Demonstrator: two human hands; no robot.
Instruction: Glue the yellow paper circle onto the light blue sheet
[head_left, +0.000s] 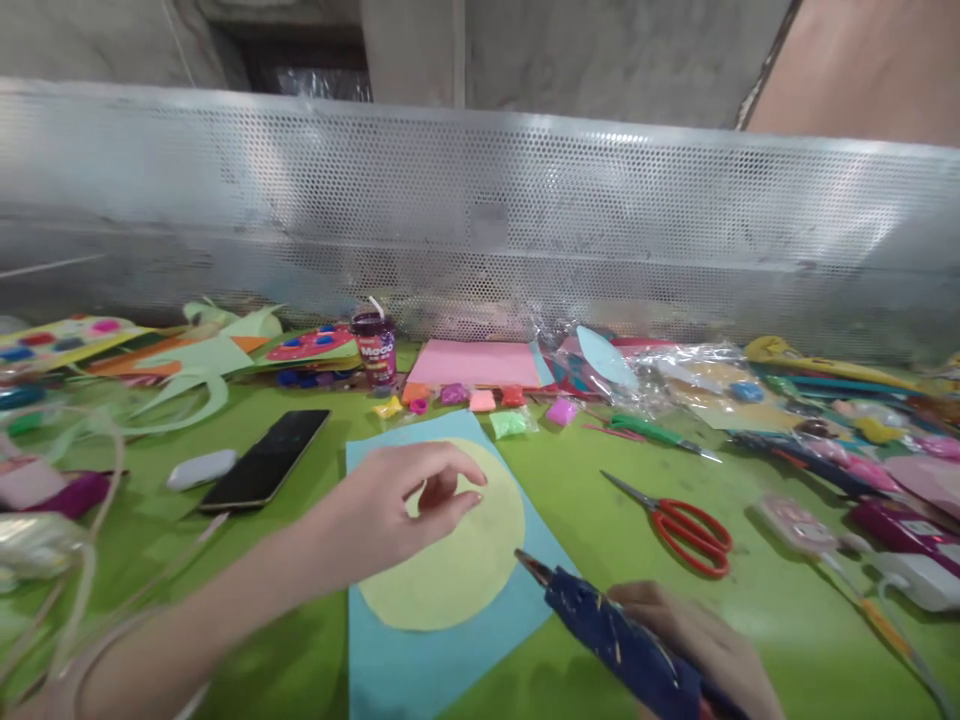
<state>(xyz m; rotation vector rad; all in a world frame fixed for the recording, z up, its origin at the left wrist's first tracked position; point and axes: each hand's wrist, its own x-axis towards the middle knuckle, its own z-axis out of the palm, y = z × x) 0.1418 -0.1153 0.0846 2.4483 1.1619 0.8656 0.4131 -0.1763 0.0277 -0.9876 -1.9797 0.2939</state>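
Observation:
My left hand [397, 505] hovers over a pale yellow paper circle [457, 570] that lies on a light blue sheet [420, 660]. Its thumb and fingers curl together in a loose pinch, and I cannot make out anything between them. My right hand [697, 645] at the lower right grips a dark blue glue gun [615, 640]. The gun's metal nozzle points up and left, just off the right edge of the circle.
Red-handled scissors [686, 530] lie right of the blue sheet. A black phone [266, 458] and a white oval object [201, 468] lie to the left. Small clay packets [480, 400], a pink sheet [476, 363], a small cup [375, 345] and bagged craft supplies [675, 380] line the perforated metal wall.

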